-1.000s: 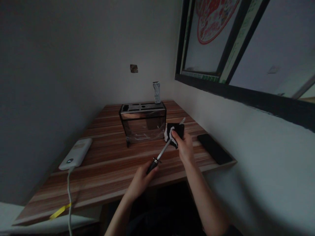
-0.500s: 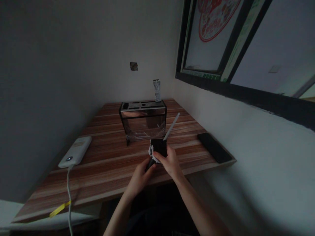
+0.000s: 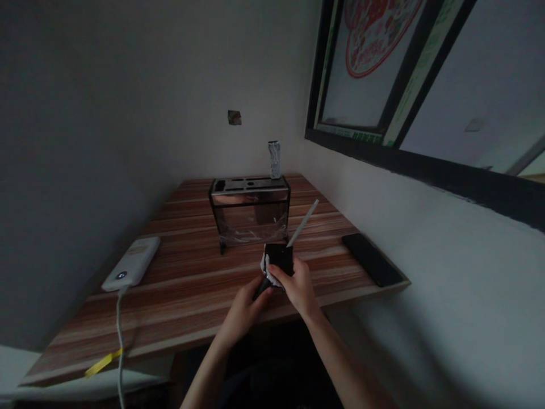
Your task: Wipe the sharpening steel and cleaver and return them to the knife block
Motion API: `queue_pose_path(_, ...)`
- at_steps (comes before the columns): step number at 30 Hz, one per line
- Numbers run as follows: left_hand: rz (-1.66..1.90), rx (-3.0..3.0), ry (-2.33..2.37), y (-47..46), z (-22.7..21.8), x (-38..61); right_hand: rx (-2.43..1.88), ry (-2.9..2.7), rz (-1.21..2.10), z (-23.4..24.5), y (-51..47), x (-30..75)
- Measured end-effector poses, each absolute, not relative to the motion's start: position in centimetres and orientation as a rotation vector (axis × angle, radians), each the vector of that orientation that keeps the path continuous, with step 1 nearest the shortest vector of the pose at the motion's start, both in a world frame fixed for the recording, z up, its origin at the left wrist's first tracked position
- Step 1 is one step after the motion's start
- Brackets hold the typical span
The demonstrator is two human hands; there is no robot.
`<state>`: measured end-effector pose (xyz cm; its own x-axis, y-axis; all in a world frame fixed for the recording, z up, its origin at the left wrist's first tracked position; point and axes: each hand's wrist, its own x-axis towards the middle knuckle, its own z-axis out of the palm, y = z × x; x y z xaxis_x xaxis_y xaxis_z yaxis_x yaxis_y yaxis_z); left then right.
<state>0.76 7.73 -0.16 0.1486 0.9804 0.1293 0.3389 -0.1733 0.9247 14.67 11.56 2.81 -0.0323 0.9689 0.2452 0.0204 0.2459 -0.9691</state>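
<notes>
I had both forearms stretched forward over the near edge of the table (image 3: 183, 250), wrists angled inward so that my hands met in front of me, almost touching. My left hand (image 3: 243, 307) sat lower, its fingers curled around the dark handle (image 3: 260, 287) of a slim tool. My right hand (image 3: 299, 288) came in from the other side, a little higher, its thumb laid across the front of a black pad (image 3: 279, 257) and pressing it from there; the fingers behind were hidden, so I could not tell how they were bent. The pad was squarish and matte, with a crumpled white layer (image 3: 267, 275) showing along its left and lower edge. It was held above the tabletop, in front of the dark-framed holder (image 3: 232, 220), and covered the lower part of the tool. Beyond it a pale, straight, narrow rod (image 3: 303, 222) slanted up and to the right, its tip free, passing just right of the holder. In that dim light I could make out no marking on the rod.
</notes>
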Motion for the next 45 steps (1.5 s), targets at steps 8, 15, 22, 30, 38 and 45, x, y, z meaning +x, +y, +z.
queue_pose_path(8, 1.052, 1.599, 1.316, 7.8, -0.6, 0.9, -0.960, -1.365, 0.973, 4.4, 12.8, 15.3)
queue_pose_path(15, 1.021, 1.622, 1.293, 7.7, -0.2, 0.8, -0.997, -1.360, 0.849, 5.7, 14.2, 16.8)
queue_pose_path(22, 0.970, 1.658, 1.283, 7.5, 0.5, 1.0, -0.978, -1.269, 0.753, 6.3, 16.1, 19.4)
queue_pose_path(30, 0.965, 1.684, 1.209, 7.4, 0.5, 1.1, -0.883, -1.086, 0.692, 6.9, 18.1, 22.4)
queue_pose_path(38, 0.940, 1.723, 1.253, 7.3, 0.5, 1.0, -0.886, -1.051, 0.654, 6.9, 18.9, 22.6)
queue_pose_path(45, 0.946, 1.697, 1.253, 7.4, 0.6, 1.0, -0.965, -1.130, 0.642, 6.4, 17.7, 20.7)
